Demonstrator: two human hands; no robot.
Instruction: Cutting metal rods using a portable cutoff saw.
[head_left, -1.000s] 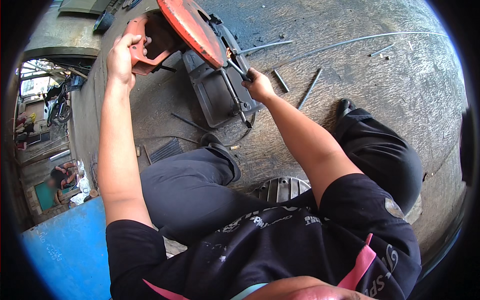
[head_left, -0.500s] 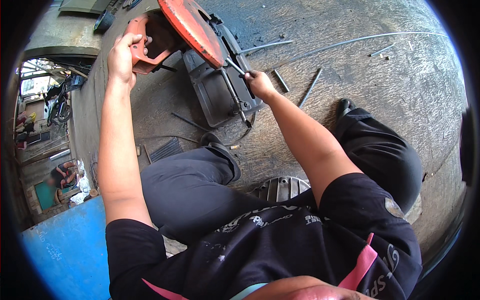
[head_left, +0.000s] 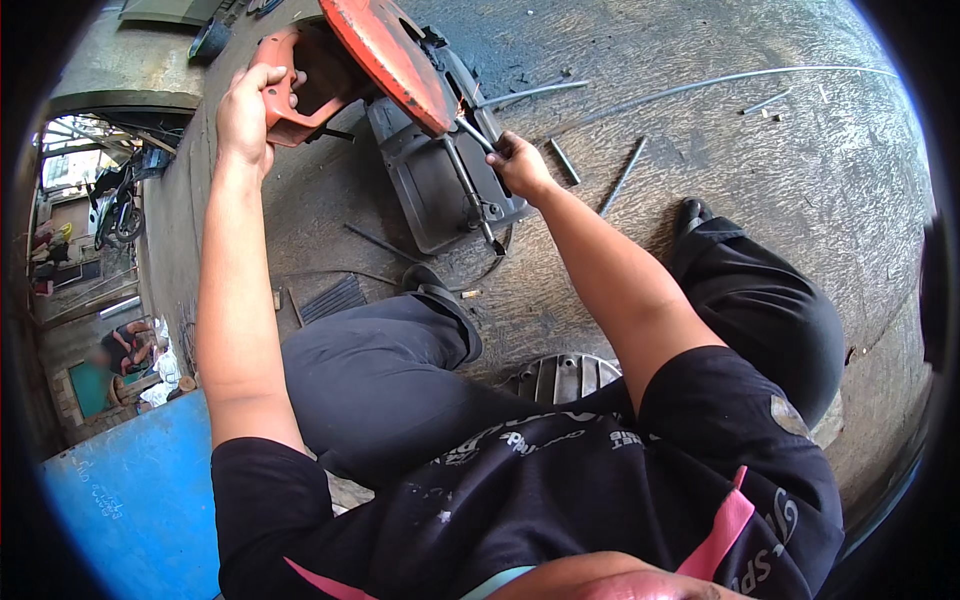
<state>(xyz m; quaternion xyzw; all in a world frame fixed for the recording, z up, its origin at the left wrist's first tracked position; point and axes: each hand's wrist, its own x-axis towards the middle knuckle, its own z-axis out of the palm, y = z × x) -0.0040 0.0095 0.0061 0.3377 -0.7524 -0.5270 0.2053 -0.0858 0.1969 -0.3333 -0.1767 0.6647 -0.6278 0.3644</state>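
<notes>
Upper centre: my right hand (head_left: 520, 168), its grip clamped on a thin metal rod (head_left: 474, 134); sparks (head_left: 461, 106) show at its far tip, beside the orange cut-off saw (head_left: 395, 75). Upper left: my left hand (head_left: 245, 118) grasps the saw's handle (head_left: 288, 130). I'd press lightly, rod braced.

Orange-red handle (head_left: 281, 107) and blade guard (head_left: 388, 65), dark grey machine base (head_left: 432, 195), silvery rod (head_left: 473, 134), blue panel (head_left: 140, 500)
</notes>
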